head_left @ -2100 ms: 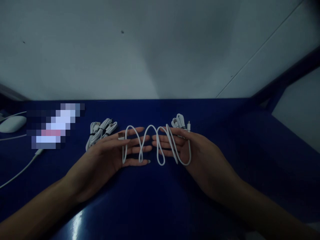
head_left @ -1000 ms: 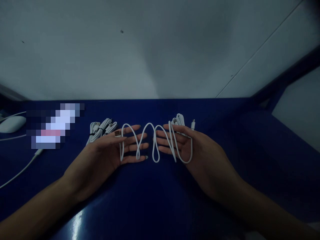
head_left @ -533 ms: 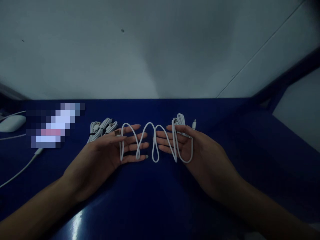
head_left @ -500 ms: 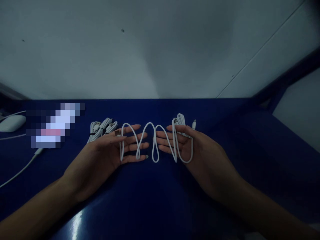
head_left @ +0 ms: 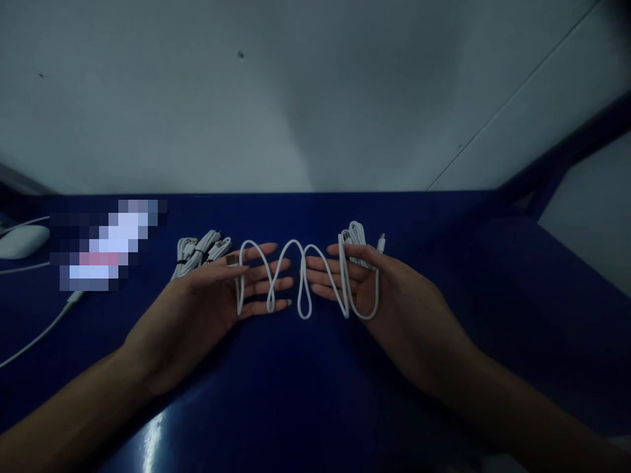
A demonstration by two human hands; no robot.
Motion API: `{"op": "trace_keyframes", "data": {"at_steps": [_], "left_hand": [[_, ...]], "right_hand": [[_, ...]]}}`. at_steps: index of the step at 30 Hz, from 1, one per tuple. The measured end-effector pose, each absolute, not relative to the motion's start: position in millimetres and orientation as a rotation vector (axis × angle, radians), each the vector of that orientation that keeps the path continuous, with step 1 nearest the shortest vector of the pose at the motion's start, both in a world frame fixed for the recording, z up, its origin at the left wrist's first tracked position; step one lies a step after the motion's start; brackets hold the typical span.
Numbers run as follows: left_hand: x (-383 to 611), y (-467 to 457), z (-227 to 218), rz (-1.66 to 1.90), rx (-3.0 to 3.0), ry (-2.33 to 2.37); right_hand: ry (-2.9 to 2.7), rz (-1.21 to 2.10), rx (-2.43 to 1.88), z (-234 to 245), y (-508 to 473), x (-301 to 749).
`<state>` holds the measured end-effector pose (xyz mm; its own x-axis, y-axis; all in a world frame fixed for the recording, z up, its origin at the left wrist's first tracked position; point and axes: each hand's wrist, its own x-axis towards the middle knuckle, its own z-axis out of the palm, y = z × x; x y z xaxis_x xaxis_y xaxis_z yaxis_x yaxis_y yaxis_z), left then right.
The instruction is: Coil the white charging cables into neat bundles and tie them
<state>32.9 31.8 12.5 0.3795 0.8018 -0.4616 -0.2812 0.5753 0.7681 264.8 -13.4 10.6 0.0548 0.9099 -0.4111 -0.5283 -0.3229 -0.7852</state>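
Observation:
A loose white cable [head_left: 304, 316] lies in zigzag loops on the blue table [head_left: 296, 401] between my two hands. My left hand [head_left: 217, 295] rests on its edge, palm facing right and fingers stretched out; the cable's USB plug [head_left: 231, 260] sits at its thumb tip. My right hand [head_left: 379, 289] mirrors it, palm facing left and fingers straight. The last loops run across its fingers and palm, and the small plug [head_left: 380, 243] sticks up behind it.
A tied bundle of white cables [head_left: 200, 253] lies behind my left hand, another bundle [head_left: 355, 233] behind my right. At far left are a white rounded device [head_left: 22, 240], a white lead [head_left: 34, 338] and a blurred patch [head_left: 106, 246]. A grey wall backs the table.
Both hands have drawn slightly closer together, squeezing the cable's loops narrower and taller. In the last half second almost nothing has moved.

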Motion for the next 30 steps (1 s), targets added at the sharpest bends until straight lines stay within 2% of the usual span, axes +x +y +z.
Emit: {"op": "trace_keyframes", "data": {"at_steps": [30], "left_hand": [[32.5,32.5,9.9,0.746,0.628,0.921]], "right_hand": [[-0.506,1.594,-1.094,5.2,-11.9,266.4]]}}
